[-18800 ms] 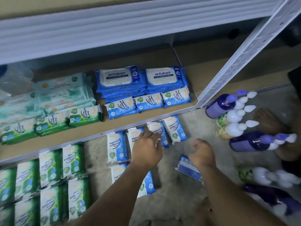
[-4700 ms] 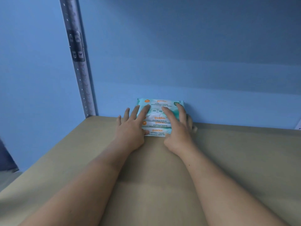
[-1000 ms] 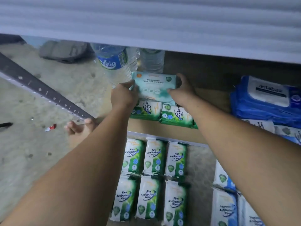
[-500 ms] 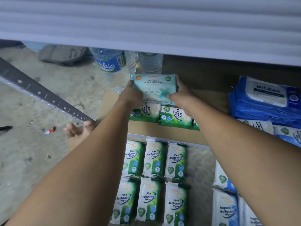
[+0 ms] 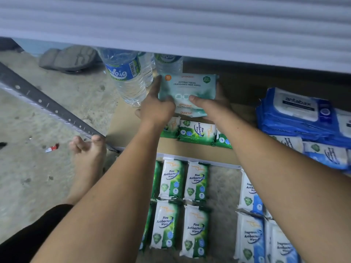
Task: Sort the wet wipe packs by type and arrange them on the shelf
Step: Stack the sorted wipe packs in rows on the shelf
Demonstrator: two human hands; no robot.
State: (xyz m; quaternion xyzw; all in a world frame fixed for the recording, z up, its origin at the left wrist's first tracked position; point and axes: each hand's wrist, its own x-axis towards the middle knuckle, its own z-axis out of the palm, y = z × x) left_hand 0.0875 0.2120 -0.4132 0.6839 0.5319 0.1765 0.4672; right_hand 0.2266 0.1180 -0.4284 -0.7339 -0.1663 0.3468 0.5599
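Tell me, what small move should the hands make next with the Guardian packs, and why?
Probably draw the Guardian pack stack out toward you: the left hand and right hand grip its sides, and the upper shelf overhangs it, so a straight lift looks blocked.

you are looking down at a rough grey concrete floor (image 5: pixel 38 186), speckled and dusty, with a small red scrap (image 5: pixel 51 148) of litter on it. a pale ribbed upper shelf (image 5: pixel 171 25) fills the top of your view, and the back of the brown lower shelf board (image 5: pixel 193 151) lies in shade beneath it. a grey perforated metal upright (image 5: pixel 47 105) runs slantwise at your left. a strip of light blue wall (image 5: pixel 32 47) shows far left. the light is dim and even.
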